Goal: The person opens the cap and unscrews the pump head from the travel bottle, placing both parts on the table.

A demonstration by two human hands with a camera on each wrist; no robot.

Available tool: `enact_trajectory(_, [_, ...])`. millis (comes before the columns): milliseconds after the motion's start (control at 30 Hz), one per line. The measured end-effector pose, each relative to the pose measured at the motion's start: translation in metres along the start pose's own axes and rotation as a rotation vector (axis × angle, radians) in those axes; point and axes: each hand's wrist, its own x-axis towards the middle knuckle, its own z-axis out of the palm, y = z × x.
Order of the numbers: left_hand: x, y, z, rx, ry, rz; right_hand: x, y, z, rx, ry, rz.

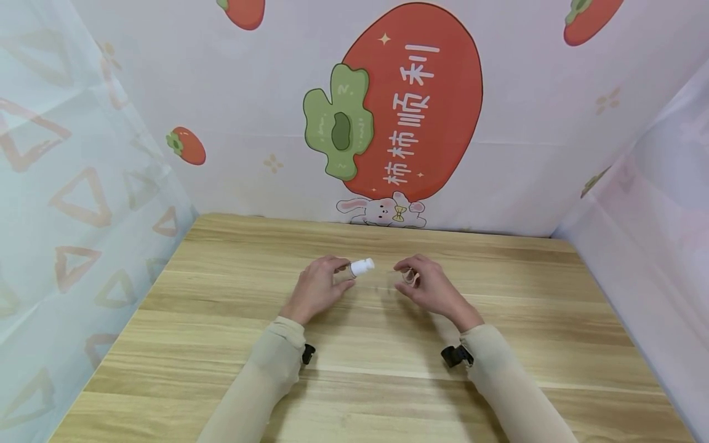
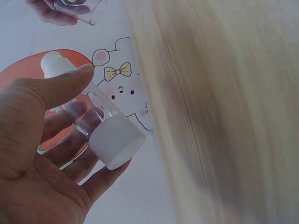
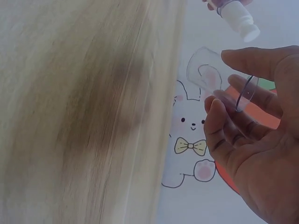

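My left hand (image 1: 317, 288) grips a small clear bottle with a white pump-like top (image 1: 362, 267) between thumb and fingers. In the left wrist view this bottle (image 2: 117, 141) shows a see-through middle, a wide white section at one end and a narrower white piece at the other. Across from it, my right hand (image 1: 434, 289) pinches a clear, hollow cap (image 3: 202, 70) between thumb and fingertips. The cap's open rim points toward the bottle's white top, with a gap between the two. Both things are held above the tabletop.
Underneath is a wood-grain table (image 1: 365, 394), its back edge against a white curtain (image 1: 249, 92) printed with persimmons and a rabbit. Pale patterned curtains (image 1: 55, 184) close off the left and right sides. A black wrist device (image 1: 455, 355) sits at the right cuff.
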Motion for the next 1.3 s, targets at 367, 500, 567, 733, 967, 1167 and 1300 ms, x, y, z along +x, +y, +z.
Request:
enact_trajectory(367, [-0.003,-0.004,-0.002,-0.002,0.014,0.000,0.012,-0.001,0.010,-0.030,-0.047,0.014])
enact_trajectory(500, [-0.004,-0.005,-0.002,-0.006,0.027,0.005,0.014,-0.003,0.013,-0.061,-0.063,0.036])
enact_trajectory(567, [-0.005,-0.006,-0.002,-0.009,0.029,0.004,0.015,-0.003,0.015,-0.076,-0.069,0.047])
enact_trajectory(733, [-0.005,-0.007,-0.002,-0.016,0.024,0.000,0.018,-0.003,0.017,-0.097,-0.084,0.076])
enact_trajectory(967, [-0.004,-0.007,-0.003,-0.028,0.022,-0.004,0.020,-0.001,0.020,-0.098,-0.096,0.096])
enact_trajectory(1167, [-0.004,-0.006,-0.003,-0.035,0.019,-0.011,0.022,-0.002,0.021,-0.120,-0.107,0.108])
enact_trajectory(1300, [-0.004,-0.006,-0.003,-0.047,0.019,-0.013,0.025,-0.003,0.021,-0.139,-0.114,0.118])
